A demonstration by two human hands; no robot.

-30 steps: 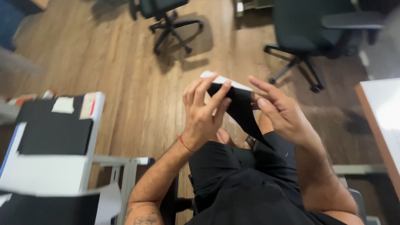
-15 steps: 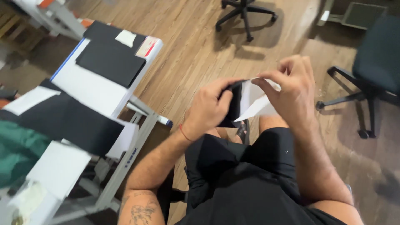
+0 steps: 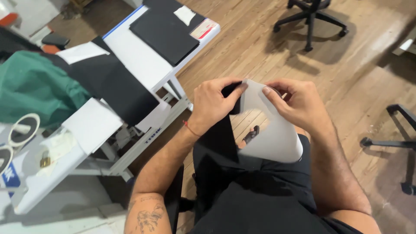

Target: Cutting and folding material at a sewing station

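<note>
— Hands first: how many, and what are they doing?

— Two. Both belong to the person wearing the camera. The left hand [image 3: 214, 104] pinches the top edge of a black fabric strip [image 3: 219, 138] between thumb and fingers. The right hand [image 3: 299, 104] pinches the upper corner of a white sheet [image 3: 271, 130], fingertips pressed against it.

— Where do those two pieces sit?

— Held up over the person's lap, touching each other at the top, where the two hands meet. The black strip hangs down from the left hand toward the dark shorts; the white sheet curls down and to the right.

— What else can you count?

— One white table [image 3: 138, 56] on the left, with one black fabric panel [image 3: 167, 32] lying on its far end and two small paper pieces beside that panel. One green cloth [image 3: 37, 89] heaps up at the left edge. Two tape rolls [image 3: 21, 130] lie near it. Three office chairs stand on the wooden floor [image 3: 260, 47].

— Anything hard to make out?

— The lower end of the black strip blends into the shorts, so its end is unclear. One chair [image 3: 312, 19] loses its seat to the top edge, and the two on the right show only bases. A small dark thing shows between strip and sheet; I cannot tell what it is.
</note>
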